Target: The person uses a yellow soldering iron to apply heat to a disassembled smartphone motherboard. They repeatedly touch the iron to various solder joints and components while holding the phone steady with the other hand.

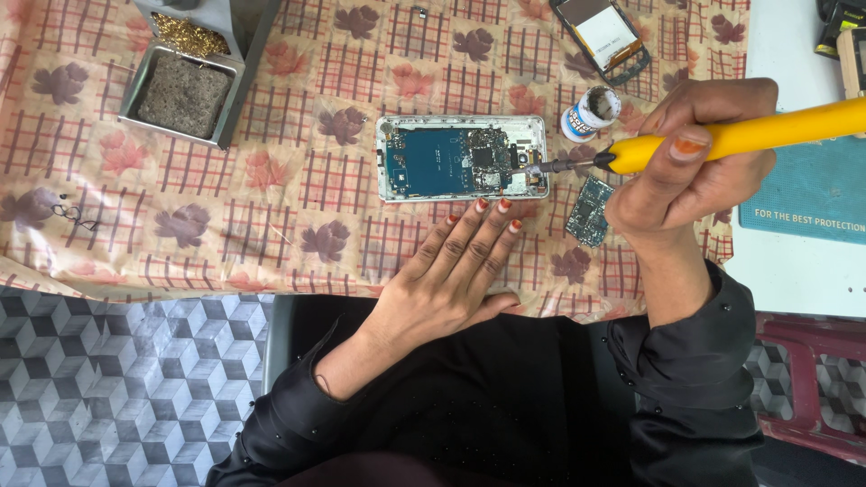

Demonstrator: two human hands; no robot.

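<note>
An opened phone with a blue circuit board exposed lies on the patterned tablecloth. My right hand grips a yellow-handled soldering iron, and its dark tip touches the right end of the phone's board. My left hand lies flat on the cloth with fingers spread, its fingertips against the phone's near edge. A loose small circuit board rests just right of the phone, under my right hand.
A small open pot of paste stands beyond the iron's tip. A metal stand with brass wool and a grey sponge is at the far left. Another phone frame lies at the back. A teal mat lies right.
</note>
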